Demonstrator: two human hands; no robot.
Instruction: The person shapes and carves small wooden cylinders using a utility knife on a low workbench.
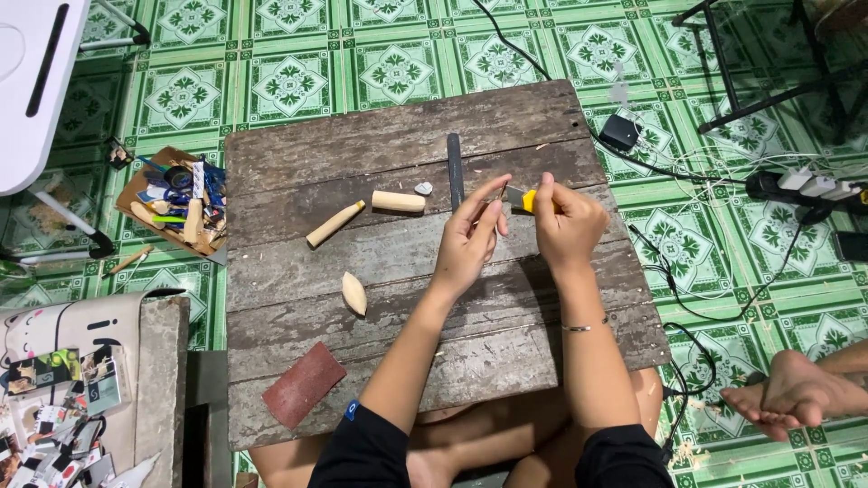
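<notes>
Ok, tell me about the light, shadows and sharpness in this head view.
Head view: even, soft light; the wooden board shows only faint shadows beside the left hand and right hand. The hands and yellow knife are reasonably sharp; glare streaks the green tiled floor at upper right.

— Any packages, labels, signs or screens?
— Open brown cardboard box (172, 201) on the floor, left of the tabletop (434, 262), crammed with small tools. Printed cards or packets (63, 407) piled at lower left, dark and multicoloured. No screens or signs visible.
</notes>
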